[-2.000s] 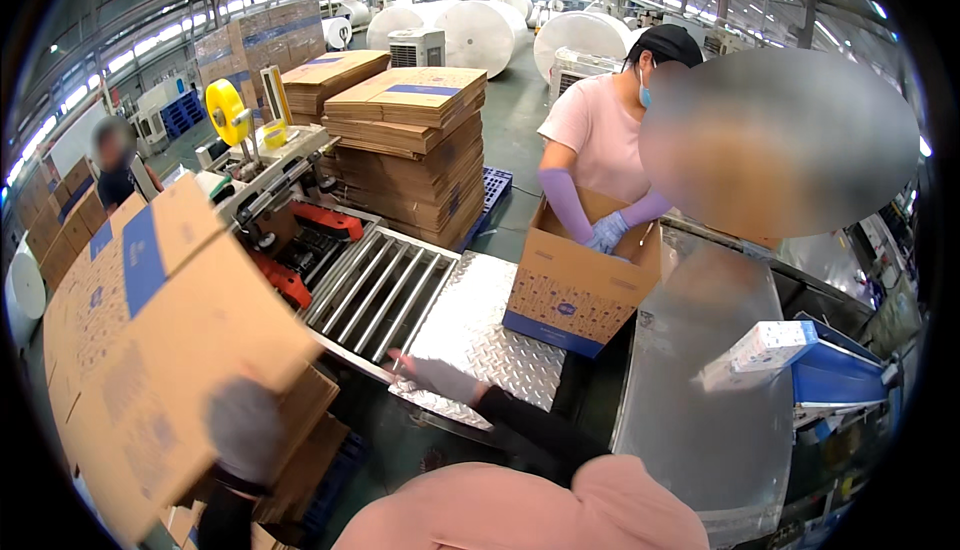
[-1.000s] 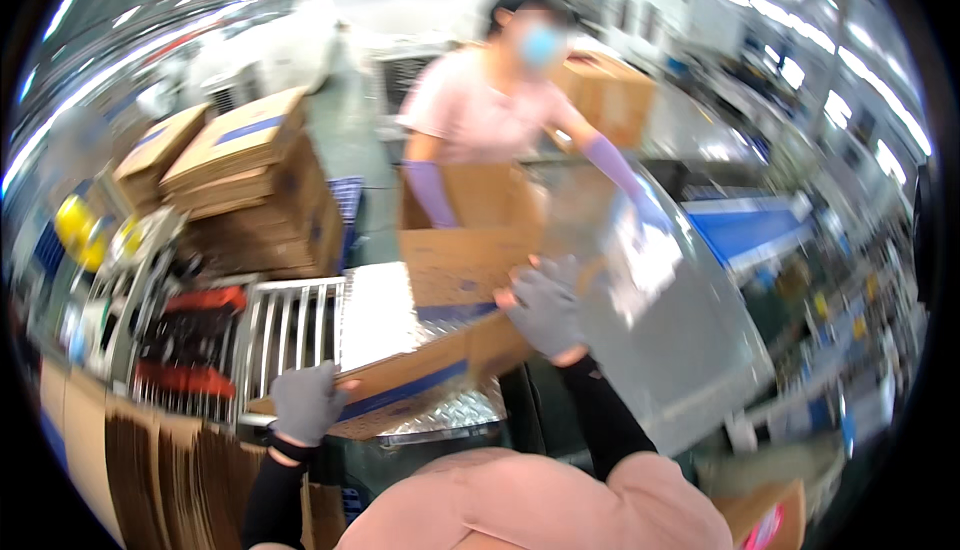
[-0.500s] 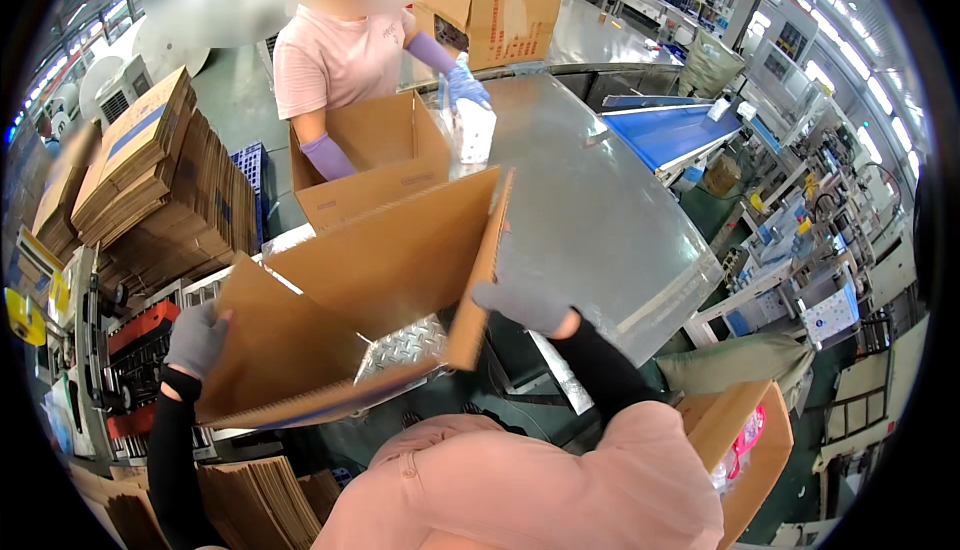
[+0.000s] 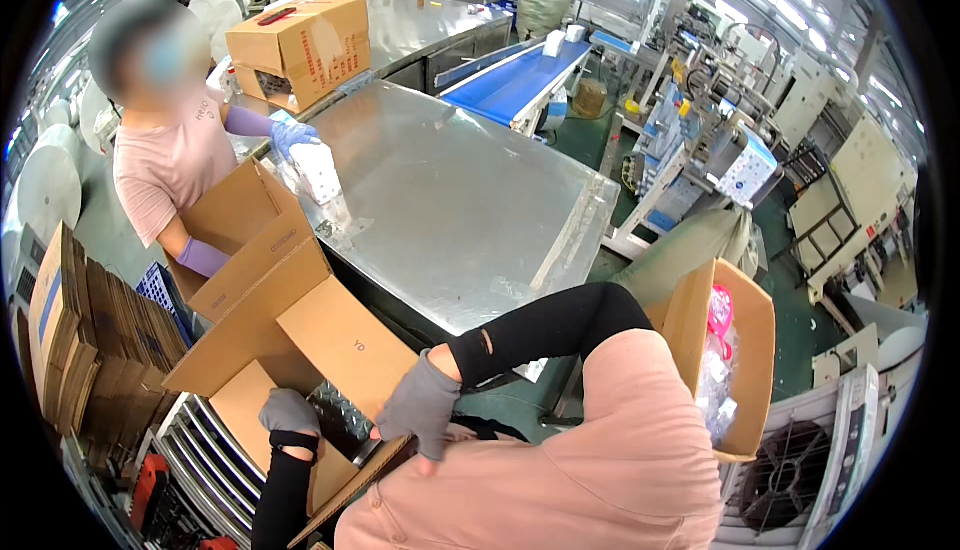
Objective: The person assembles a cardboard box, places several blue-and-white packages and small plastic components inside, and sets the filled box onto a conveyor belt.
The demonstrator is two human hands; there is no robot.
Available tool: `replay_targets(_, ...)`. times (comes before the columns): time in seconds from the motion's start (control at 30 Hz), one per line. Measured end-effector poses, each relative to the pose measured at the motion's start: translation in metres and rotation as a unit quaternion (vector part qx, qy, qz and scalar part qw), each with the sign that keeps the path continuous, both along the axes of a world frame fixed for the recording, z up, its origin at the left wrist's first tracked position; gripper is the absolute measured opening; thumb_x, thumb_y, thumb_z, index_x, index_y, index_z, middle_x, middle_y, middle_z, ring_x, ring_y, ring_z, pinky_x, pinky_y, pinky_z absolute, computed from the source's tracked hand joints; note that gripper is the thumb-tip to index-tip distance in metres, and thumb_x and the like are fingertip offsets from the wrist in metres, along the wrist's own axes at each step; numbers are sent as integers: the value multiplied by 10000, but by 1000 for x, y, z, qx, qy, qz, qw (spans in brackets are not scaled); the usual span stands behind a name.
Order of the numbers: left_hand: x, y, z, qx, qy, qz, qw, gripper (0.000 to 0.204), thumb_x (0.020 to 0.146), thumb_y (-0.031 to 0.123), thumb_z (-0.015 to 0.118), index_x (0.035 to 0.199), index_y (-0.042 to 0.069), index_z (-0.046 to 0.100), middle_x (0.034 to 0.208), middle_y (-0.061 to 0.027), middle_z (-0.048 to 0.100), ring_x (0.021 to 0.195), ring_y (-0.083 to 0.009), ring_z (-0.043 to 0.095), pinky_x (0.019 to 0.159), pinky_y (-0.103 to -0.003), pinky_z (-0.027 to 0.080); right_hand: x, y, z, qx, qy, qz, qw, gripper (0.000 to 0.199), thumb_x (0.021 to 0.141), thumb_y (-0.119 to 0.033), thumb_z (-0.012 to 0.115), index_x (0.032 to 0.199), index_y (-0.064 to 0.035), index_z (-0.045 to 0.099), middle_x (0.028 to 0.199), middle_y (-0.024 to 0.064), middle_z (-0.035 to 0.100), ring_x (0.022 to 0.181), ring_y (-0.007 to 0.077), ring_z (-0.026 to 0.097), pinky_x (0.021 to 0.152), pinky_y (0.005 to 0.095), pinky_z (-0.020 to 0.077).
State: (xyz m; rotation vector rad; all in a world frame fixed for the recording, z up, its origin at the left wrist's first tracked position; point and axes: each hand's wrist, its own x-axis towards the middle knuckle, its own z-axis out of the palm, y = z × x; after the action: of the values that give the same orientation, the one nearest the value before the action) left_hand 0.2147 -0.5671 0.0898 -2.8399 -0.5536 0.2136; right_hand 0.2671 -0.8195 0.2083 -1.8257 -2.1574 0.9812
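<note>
Looks approx. halfway: the brown corrugated carton is already spread from flat into a box, but nothing's packed in it and the flaps I can see aren't folded shut; the dark diamond-tread plate shows thru the gap betw. them. Carton sits right in front of the person, over the plate & beside the roller conveyor, its far side up against the co-worker's open carton. Hands are apart, both in gray gloves. L hand is inside the carton, fingers mostly curled, touching the inner L panel; can't tell if it's gripping. R hand is clamped on the near R corner, part-spread, w/ the cardboard edge betw. thumb & fingers.
</note>
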Motion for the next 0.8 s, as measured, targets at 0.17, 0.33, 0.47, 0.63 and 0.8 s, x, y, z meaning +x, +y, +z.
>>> replay_targets(0.17,47,-45,143,31,-433,-365,823,255,915,287,553,857,78,686,893,-141,694,676,-342,667,554,-467,488,80,2,-65,72,-235,-130,960,773,902,-637,447,1396,-43,461,1508,207,330,1391,351,303,1071,537,283)
replay_targets(0.33,26,30,124,-96,-101,-266,954,378,940,353,589,1181,63,619,887,-178,663,720,-331,639,589,-440,484,59,-7,-144,178,-281,-423,843,766,936,-582,421,1446,-15,347,1532,257,250,1421,395,245,1096,534,254)
replay_targets(0.47,-36,25,33,-248,-132,-333,900,542,989,309,435,1402,-40,405,1470,-265,371,1381,-411,319,1127,-528,201,56,-18,-200,137,119,-680,711,765,957,-491,455,1495,1,223,1469,267,345,1317,368,409,1050,417,366)
replay_targets(0.63,-53,136,7,-312,-263,-167,897,517,1010,312,413,1401,-26,437,1477,-221,403,1384,-372,354,1146,-452,242,43,45,-212,224,561,-533,593,742,941,-419,583,1503,-33,289,1404,142,511,1227,209,526,1044,329,400)
replay_targets(0.8,-117,276,-27,-189,-357,-10,915,488,1030,238,416,1451,-1,358,1496,-223,352,1367,-381,347,1131,-411,290,2,83,-302,131,514,-674,514,726,866,-484,691,1405,-46,481,1371,69,550,1261,181,486,1088,330,348)
